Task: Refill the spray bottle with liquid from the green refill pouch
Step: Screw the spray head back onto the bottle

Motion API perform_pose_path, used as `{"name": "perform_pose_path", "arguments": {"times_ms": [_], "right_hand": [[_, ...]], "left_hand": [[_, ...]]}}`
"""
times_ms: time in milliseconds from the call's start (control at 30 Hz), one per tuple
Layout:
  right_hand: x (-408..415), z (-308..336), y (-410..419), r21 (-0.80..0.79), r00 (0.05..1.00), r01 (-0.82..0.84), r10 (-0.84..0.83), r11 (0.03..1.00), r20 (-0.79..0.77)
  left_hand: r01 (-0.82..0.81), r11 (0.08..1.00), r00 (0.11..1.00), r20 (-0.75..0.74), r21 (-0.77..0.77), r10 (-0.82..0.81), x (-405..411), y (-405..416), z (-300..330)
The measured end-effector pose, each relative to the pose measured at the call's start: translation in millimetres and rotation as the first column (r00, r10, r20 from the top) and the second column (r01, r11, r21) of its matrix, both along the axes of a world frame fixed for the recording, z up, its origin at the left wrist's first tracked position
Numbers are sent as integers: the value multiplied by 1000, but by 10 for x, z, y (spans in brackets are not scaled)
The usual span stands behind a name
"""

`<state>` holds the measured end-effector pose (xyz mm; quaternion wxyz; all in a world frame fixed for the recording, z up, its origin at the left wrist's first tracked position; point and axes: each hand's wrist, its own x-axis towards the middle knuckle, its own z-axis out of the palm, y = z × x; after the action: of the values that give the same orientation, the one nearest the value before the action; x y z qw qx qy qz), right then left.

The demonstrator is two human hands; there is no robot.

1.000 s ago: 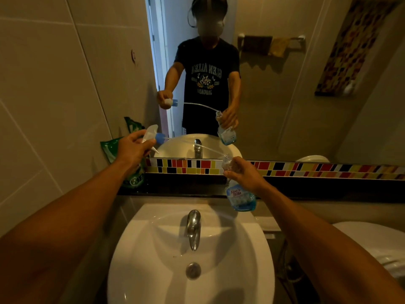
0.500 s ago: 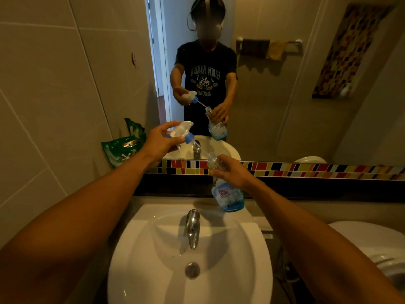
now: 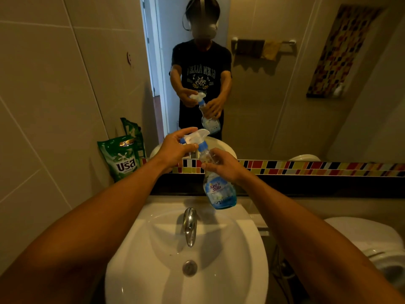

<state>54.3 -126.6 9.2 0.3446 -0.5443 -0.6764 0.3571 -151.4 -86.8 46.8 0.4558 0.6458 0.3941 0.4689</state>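
Observation:
A clear spray bottle [image 3: 220,193] with a blue label and a little blue liquid at its bottom hangs tilted above the sink. My right hand [image 3: 223,164] grips its neck. The white and blue trigger spray head [image 3: 196,138] sits on top of the bottle's neck, and my left hand [image 3: 175,148] holds it by thumb and fingers. The green refill pouch [image 3: 121,160] stands upright on the dark ledge at the left, against the tiled wall, apart from both hands.
A white sink [image 3: 188,255] with a chrome tap [image 3: 189,224] lies below the bottle. A dark ledge [image 3: 306,186] and a coloured tile strip run under the mirror. A white toilet [image 3: 372,249] stands at the right. The tiled wall closes the left side.
My left hand has brought the spray head from far left back onto the bottle's neck, its tube now inside. The bottle has shifted slightly left and toward me.

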Motion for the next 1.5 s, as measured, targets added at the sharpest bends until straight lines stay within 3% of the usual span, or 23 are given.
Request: {"name": "perform_pose_path", "arguments": {"times_ms": [167, 533, 800, 1000, 1267, 1500], "right_hand": [[-9, 7, -28, 0, 1000, -26, 26, 1000, 2], [-82, 70, -24, -39, 989, -16, 10, 999, -149], [-66, 41, 24, -14, 997, 4, -5, 1000, -78], [-106, 13, 61, 95, 999, 50, -51, 994, 2], [1, 46, 137, 55, 998, 2, 2, 998, -64], [55, 58, 184, 69, 1000, -6, 8, 998, -20]], "left_hand": [[14, 1000, 1000, -13, 14, -13, 52, -58, -48], [-35, 998, 996, 78, 54, 30, 218, -105, -42], [-84, 992, 995, 57, 100, 78, 289, -92, -98], [-116, 989, 990, 93, 87, 108, 313, -78, -113], [-25, 998, 998, 63, 66, 20, 320, 30, -107], [-26, 997, 994, 110, 77, 17, 385, 84, -120]]}}
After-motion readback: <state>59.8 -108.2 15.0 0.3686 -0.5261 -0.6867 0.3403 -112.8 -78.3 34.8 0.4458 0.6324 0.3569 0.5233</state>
